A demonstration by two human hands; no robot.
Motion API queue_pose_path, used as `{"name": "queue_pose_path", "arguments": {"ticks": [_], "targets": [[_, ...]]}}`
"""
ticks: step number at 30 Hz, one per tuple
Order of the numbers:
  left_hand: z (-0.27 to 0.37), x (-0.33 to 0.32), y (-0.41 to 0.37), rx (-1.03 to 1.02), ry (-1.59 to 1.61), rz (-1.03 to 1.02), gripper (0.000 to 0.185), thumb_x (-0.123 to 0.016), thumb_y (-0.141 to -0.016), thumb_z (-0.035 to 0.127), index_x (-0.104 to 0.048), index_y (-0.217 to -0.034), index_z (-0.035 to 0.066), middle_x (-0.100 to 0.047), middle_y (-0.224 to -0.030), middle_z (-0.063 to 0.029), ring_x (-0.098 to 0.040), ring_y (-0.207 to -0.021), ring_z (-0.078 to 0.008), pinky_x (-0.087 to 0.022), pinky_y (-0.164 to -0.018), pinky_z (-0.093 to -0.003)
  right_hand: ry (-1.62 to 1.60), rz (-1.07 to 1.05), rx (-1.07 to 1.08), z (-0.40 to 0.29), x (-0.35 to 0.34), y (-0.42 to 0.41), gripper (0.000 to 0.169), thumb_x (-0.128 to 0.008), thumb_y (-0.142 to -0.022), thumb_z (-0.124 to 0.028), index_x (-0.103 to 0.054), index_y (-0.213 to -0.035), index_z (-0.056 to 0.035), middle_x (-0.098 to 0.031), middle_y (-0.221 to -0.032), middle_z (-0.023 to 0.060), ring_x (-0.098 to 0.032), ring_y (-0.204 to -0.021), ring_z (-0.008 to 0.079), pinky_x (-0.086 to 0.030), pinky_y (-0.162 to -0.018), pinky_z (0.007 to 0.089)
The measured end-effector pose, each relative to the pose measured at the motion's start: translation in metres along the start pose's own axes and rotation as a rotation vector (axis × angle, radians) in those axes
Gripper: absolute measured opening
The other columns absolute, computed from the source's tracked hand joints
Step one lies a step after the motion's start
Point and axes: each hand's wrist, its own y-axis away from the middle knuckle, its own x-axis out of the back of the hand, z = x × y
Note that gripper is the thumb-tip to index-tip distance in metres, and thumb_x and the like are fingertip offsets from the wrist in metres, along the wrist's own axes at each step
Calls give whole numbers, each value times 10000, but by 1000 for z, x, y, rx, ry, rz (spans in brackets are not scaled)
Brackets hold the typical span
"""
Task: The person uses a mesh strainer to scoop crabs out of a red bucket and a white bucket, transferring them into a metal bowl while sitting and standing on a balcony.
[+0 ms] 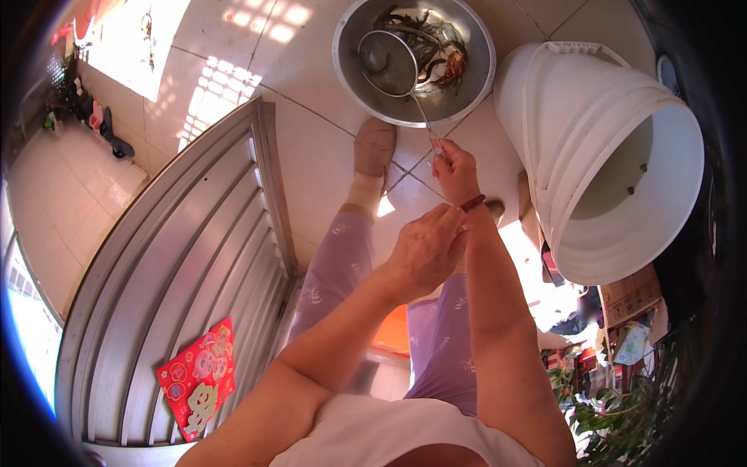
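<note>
My right hand (456,170) grips the thin metal handle of a round wire-rimmed strainer (387,63). The strainer's head lies over the left part of a wide metal basin (356,96), with a small dark curved thing visible in it. Long dark eel-like creatures and a reddish-brown clump (454,67) lie in the basin beside the strainer. My left hand (429,248) touches my right wrist near a dark red bracelet (473,203), its fingers bent. Whether it pinches anything there is hidden.
A large white plastic bucket (607,105), with liquid and two small dark bits inside, is right of the basin. At left stands a ribbed metal door (175,251) bearing a red paper decoration (201,379). Leafy plants (613,414) and a cardboard box (633,295) are at lower right.
</note>
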Motion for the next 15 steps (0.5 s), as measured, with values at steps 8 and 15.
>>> {"name": "queue_pose_path", "arguments": {"ticks": [8,15], "targets": [[4,-2,-1,-12,-25,-5,148,-648,-902,107,-580,-964,-9,-636,-914,-154,-646,-770,-324,-518,-661,-381,-51,-65,-18,4,9,-7,269,-518,-925,-15,-623,-1173,-10,-548,-624,-2,-443,-501,49,-346,-456,215],[9,1,-1,-25,-6,-12,123,-645,-892,95,-597,-964,7,-640,-888,-137,-646,-757,-298,-511,-659,-369,-313,-201,-152,-20,19,5,290,-511,-925,-3,-612,-1196,20,-534,-620,7,-414,-497,53,-336,-446,209]]}}
